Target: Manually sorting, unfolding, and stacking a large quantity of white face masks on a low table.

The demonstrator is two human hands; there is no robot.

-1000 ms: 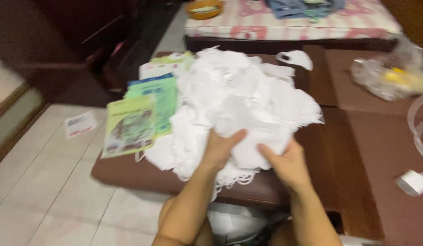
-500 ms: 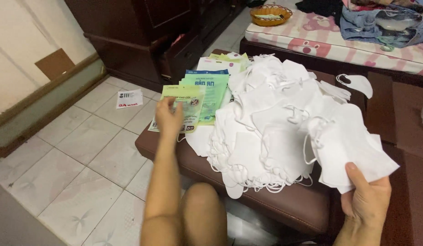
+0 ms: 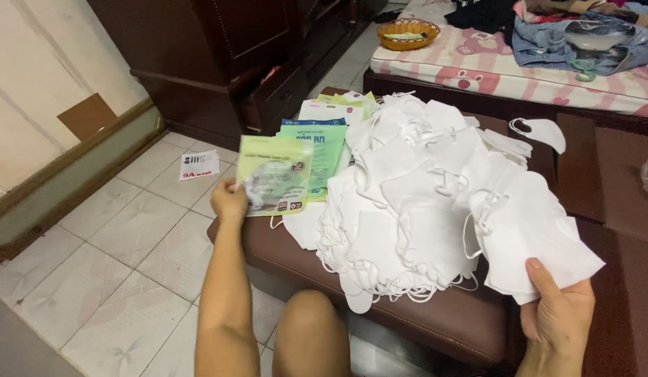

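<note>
The left hand now pinches the green packet at the bench's left edge, lifted slightly, while the right hand grips white masks near its front edge.

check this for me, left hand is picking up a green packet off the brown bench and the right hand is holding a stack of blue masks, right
Not quite: the masks in the right hand are white, not blue, as the head view shows. The rest stands: the left hand has a grip on a green packet by the brown bench.
</note>
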